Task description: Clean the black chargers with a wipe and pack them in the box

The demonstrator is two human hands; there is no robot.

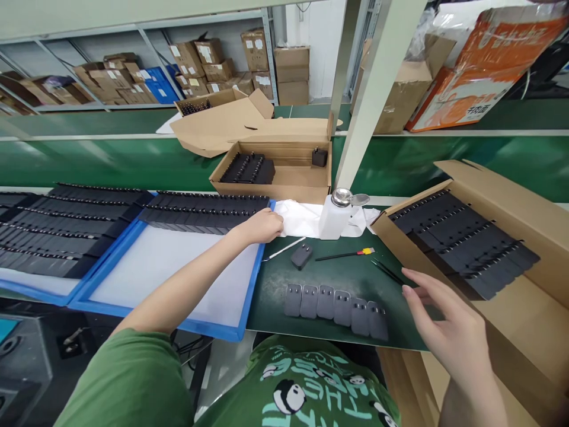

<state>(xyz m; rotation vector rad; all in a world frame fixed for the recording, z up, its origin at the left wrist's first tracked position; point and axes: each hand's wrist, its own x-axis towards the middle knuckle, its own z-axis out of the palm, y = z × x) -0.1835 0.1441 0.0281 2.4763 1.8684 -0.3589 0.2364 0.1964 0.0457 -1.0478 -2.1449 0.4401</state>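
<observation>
My left hand (265, 226) is closed at the right end of rows of black plug-like blocks (200, 212) in a blue-rimmed tray (246, 296), beside white paper (296, 218). What its fingers hold, if anything, is hidden. My right hand (453, 320) hovers with thumb and fingers apart and nothing between them, close to black tweezers (387, 271). Several flat dark rounded pieces (326, 302) lie in a row on the green mat (275, 290). Above them is a single black block (301, 257).
A white pump bottle (333, 216) stands on the paper. A thin white tool (284, 249) and a black cable-like piece with a yellow tip (344, 254) lie on the mat. Open cartons with black blocks stand behind (271, 190) and right (542, 320). A pale post (377, 89) rises behind the bottle.
</observation>
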